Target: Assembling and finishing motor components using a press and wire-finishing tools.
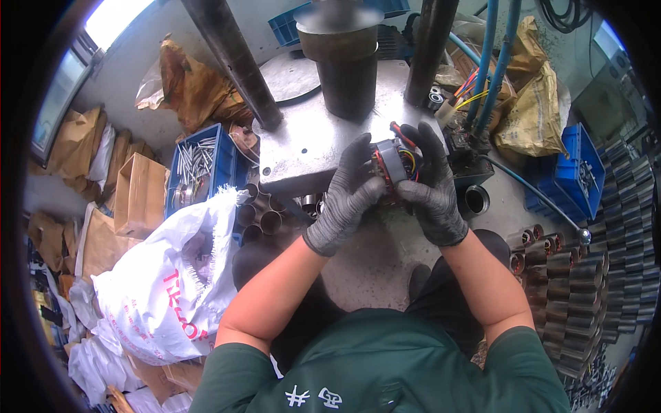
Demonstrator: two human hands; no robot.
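**Wired metal core point(390, 162) held from two sides**

The left hand point(349, 199) and right hand point(435, 193), in grey gloves point(329, 233), grip the core between them. It is at the near edge of the metal plate point(289, 155); whether it touches, I cannot tell. Farther is a dark cylinder point(350, 82). At left, a blue bin point(224, 162) contains metal rods point(196, 162); at right, many metal tubes point(571, 289) are stacked.
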